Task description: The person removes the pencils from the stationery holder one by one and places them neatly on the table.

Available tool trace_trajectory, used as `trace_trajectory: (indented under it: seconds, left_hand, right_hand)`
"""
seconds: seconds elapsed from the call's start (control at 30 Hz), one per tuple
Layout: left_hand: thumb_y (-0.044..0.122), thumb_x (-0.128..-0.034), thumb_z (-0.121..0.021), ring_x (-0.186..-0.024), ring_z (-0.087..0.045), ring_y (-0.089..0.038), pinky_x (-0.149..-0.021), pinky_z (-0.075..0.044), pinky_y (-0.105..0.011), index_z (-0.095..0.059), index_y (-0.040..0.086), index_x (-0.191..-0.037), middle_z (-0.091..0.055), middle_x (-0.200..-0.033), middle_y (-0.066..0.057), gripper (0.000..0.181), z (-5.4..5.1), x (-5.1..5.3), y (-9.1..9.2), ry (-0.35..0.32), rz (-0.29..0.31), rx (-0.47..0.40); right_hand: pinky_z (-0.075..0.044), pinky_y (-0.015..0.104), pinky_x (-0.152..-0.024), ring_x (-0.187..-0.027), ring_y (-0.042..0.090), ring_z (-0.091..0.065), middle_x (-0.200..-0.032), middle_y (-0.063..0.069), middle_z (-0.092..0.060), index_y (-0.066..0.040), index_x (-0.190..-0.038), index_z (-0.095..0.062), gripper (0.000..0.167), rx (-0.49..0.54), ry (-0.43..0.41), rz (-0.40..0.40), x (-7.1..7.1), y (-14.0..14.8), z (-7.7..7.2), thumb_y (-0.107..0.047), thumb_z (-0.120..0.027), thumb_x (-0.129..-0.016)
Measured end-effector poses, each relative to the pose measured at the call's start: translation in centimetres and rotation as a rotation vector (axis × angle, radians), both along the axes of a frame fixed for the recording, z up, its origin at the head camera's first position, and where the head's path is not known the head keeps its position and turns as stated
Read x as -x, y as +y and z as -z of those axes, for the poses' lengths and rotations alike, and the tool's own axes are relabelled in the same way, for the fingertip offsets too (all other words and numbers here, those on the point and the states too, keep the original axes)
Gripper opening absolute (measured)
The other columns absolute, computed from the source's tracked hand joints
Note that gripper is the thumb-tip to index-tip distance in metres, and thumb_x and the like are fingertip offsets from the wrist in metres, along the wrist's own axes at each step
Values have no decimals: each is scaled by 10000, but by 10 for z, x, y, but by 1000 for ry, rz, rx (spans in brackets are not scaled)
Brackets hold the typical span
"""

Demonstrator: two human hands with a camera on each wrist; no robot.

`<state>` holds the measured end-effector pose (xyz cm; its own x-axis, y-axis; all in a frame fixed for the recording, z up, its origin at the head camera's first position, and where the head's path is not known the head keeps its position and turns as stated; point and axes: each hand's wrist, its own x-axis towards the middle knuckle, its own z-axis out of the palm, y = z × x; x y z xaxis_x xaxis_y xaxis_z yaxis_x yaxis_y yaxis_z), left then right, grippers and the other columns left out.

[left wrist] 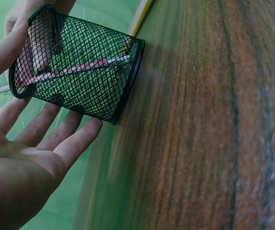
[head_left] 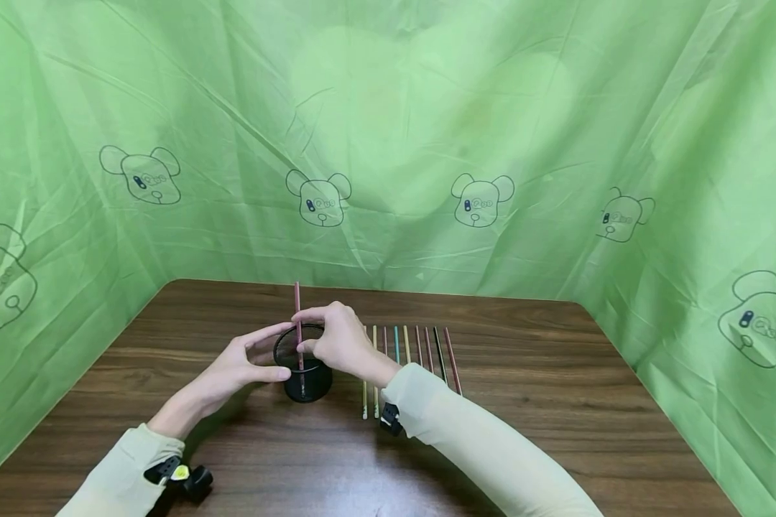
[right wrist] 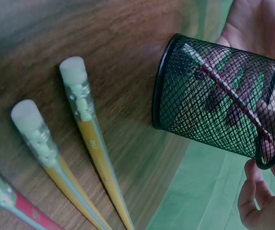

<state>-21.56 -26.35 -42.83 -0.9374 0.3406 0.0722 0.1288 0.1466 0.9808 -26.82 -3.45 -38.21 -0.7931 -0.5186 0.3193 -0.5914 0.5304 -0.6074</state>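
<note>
A black mesh pencil cup [head_left: 307, 382] stands upright on the table. My left hand [head_left: 236, 366] holds it from the left, thumb on the near side and fingers on the far side; the left wrist view shows these fingers [left wrist: 46, 127] stretched along the mesh. Over the rim, my right hand [head_left: 343, 341] pinches a pink-red pencil [head_left: 297, 298] between thumb and fingers. That pencil's lower part is inside the cup, seen through the mesh in the right wrist view. Its lower end appears near the cup's bottom.
Right of the cup, several pencils lie side by side, among them a yellow pencil [right wrist: 99, 153], a blue pencil [head_left: 397, 343] and a dark green pencil [head_left: 440, 352]. My right forearm covers part of the row. A green curtain [head_left: 388, 143] surrounds the wooden table [head_left: 556, 402].
</note>
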Motion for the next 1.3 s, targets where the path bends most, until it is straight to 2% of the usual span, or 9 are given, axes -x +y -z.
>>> trace_trajectory:
  seconds: [0.13,0.27,0.43,0.53,0.63,0.73,0.93,1.13,1.3]
  left_hand:
    - [92,-927,-807,-1357,-544,-376,-969,-509,-325,-417,94,-1619,-490,-1557,-229,794,-1,0,1,5,4,-8]
    - [88,-927,-806,-1344,-558,-350,-968,-509,-323,-415,90,-1620,-490,-1556,-231,795,-1,0,1,9,8,-9]
    - [77,-936,-795,-1351,-554,-328,-973,-502,-331,-437,90,-1607,-481,-1566,-224,760,-1,0,2,18,12,-5]
    - [66,-940,-787,-1379,-521,-367,-973,-499,-332,-436,75,-1603,-471,-1577,-217,749,-1,0,2,14,12,-6]
    - [53,-942,-779,-1400,-480,-432,-973,-501,-336,-435,73,-1603,-480,-1572,-210,745,-1,0,2,14,17,-8]
    - [47,-934,-785,-1411,-464,-450,-977,-500,-340,-454,102,-1598,-503,-1566,-176,744,-1,0,2,5,12,-11]
    - [60,-932,-792,-1423,-464,-416,-998,-477,-356,-461,134,-1599,-499,-1577,-144,749,0,0,0,-11,9,-12]
    - [91,-924,-811,-1428,-460,-408,-1009,-463,-352,-463,131,-1598,-477,-1590,-169,759,0,0,0,-8,7,-6]
    - [75,-929,-801,-1425,-468,-403,-1019,-453,-388,-472,144,-1594,-487,-1583,-165,745,0,0,0,-4,5,0]
  right_hand:
    - [-463,252,-772,-1018,131,-593,-1052,-98,-728,-309,-1208,-802,470,-79,62,37,-3,-2,0,-257,-969,-773]
    - [-463,251,-774,-1008,129,-595,-1072,-97,-749,-300,-1221,-799,500,-87,82,33,-4,-3,2,-273,-981,-756]
    - [-504,262,-854,-1088,124,-659,-1171,-106,-754,-265,-1243,-790,515,-19,56,50,0,-3,3,-241,-979,-764]
    - [-522,246,-839,-1049,118,-695,-1193,-76,-754,-219,-1287,-772,542,41,31,43,3,-2,2,-176,-965,-782]
    - [-520,218,-769,-918,81,-691,-1128,-48,-760,-197,-1320,-755,554,78,17,27,6,0,0,-108,-939,-805]
    - [-508,210,-710,-808,63,-660,-980,-28,-757,-190,-1340,-745,563,102,5,24,9,2,-4,-62,-916,-818]
    - [-507,224,-678,-735,133,-700,-754,-38,-732,-170,-1360,-730,581,146,-21,8,16,7,-10,-12,-889,-825]
    - [-463,238,-532,-663,96,-687,-711,-67,-715,-183,-1381,-718,580,186,-81,-7,18,11,-12,15,-857,-853]
    - [-443,240,-500,-630,57,-670,-731,-44,-731,-193,-1388,-713,582,190,-110,-5,19,12,-13,20,-846,-863]
